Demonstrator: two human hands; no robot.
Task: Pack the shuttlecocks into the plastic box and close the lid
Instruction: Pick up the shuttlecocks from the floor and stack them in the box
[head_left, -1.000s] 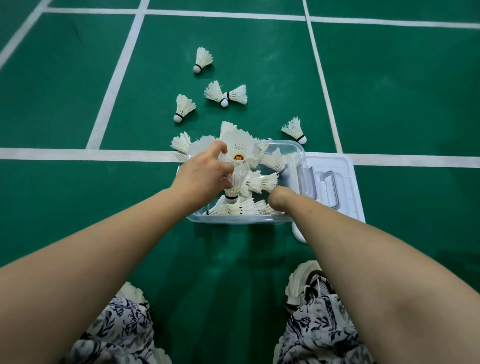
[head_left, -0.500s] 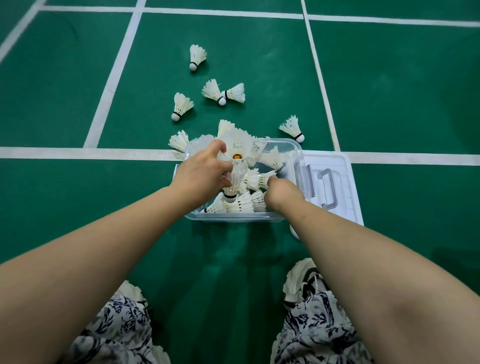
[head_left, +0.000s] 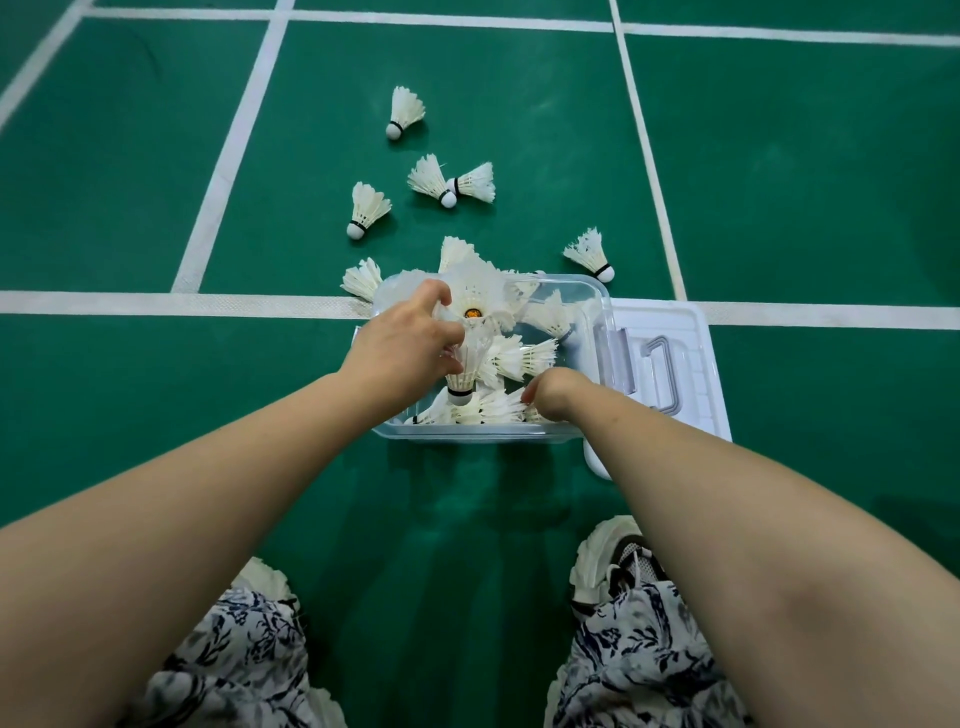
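Five loose shuttlecocks (head_left: 366, 208) are scattered on the court floor (head_left: 156, 389) beyond the far edge of the plastic box (head_left: 597, 301). Most lie well apart from it, and one lies near its far-right corner. A further one is seen just outside the far-left corner.

The box is set on the floor across a white line (head_left: 156, 304), directly ahead of the person, so that it is reached by both arms. It is filled unevenly. A heap of shuttlecocks (head_left: 519, 358) is piled above the rim towards the far and left edges, feathers splayed in all directions, and is judged too high for a lid to seat.

The left hand (head_left: 410, 345) is closed round the feather skirt of one shuttlecock (head_left: 464, 371), which is held upright, cork down, over the middle of the box. It is presumably to be nested among the rest to save room. The right hand (head_left: 558, 395) is dipped into the near-right corner, fingers curled down among the feathers; whether anything is gripped cannot be told.

The lid (head_left: 691, 332) is laid flat on the floor against the right edge of the box, kept within reach for closing.

The floor is a green sports surface marked with white lines, and no walls are shown. White shoes (head_left: 608, 561) and a patterned garment (head_left: 639, 649) are visible nearest the camera.
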